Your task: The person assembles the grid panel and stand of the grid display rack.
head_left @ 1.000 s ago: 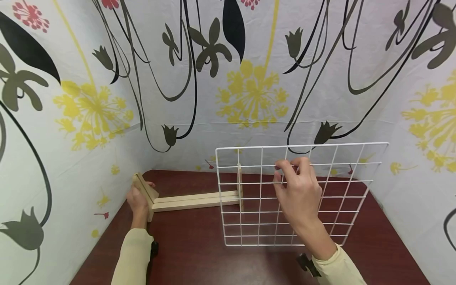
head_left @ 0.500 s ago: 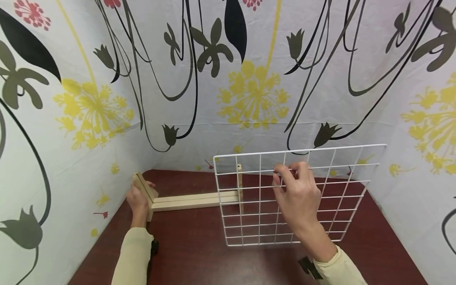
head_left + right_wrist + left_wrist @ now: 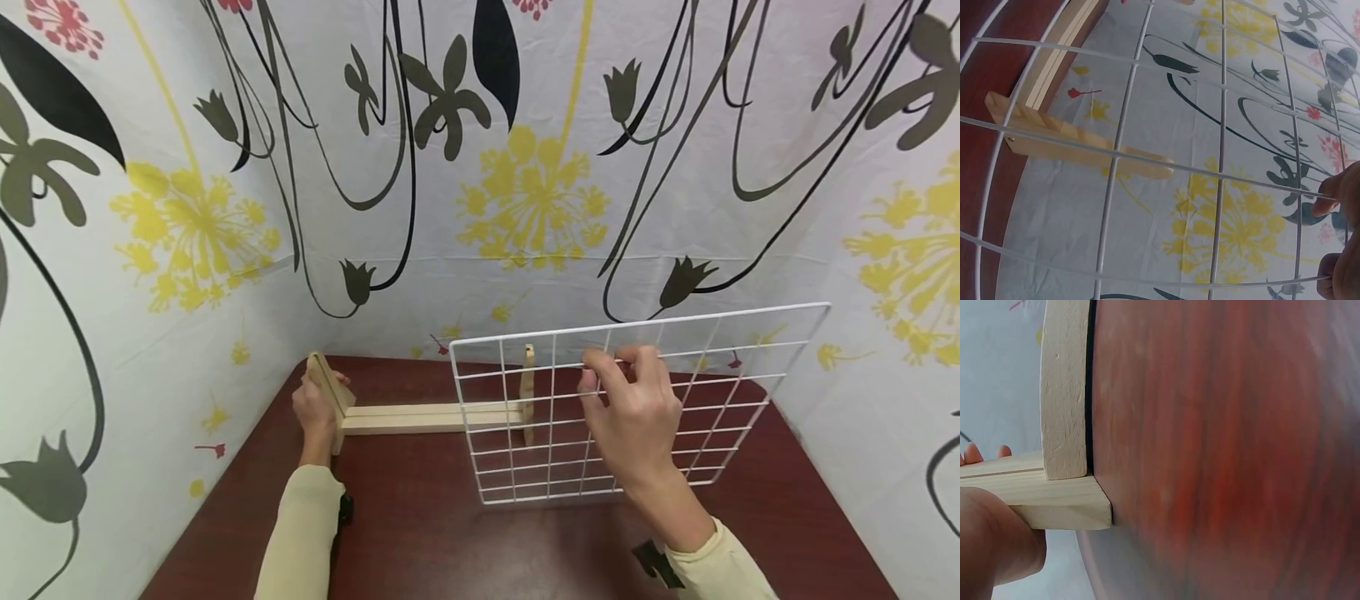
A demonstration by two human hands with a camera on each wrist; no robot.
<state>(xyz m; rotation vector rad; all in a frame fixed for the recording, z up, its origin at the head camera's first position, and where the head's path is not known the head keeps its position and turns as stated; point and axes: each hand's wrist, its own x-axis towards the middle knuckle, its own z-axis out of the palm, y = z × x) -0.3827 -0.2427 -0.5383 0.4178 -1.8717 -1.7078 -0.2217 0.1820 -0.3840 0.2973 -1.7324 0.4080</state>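
A pale wooden stand [image 3: 427, 418] rests on the table, its long crossbar joining an upright piece at each end. My left hand [image 3: 315, 408] grips the left end piece [image 3: 330, 392], with fingers wrapped behind it. In the left wrist view, that hand [image 3: 994, 531] holds the wood where the crossbar [image 3: 1065, 394] meets it. My right hand [image 3: 637, 417] pinches a white wire grid [image 3: 540, 335] near its upper middle and holds it tilted, top edge leaning away. Behind the grid's left part shows the stand's notched right end piece [image 3: 1085, 140], seen through the wires.
The dark red-brown table [image 3: 450, 542] lies beneath everything. A white curtain with flower prints [image 3: 540, 200] surrounds the table at the back and both sides. A dark strap [image 3: 656, 567] sits by the right cuff.
My left hand has shifted the stand rightward, so its right end sits farther behind the grid. The grid has tilted more, with its bottom edge slightly raised and its left top corner lower.
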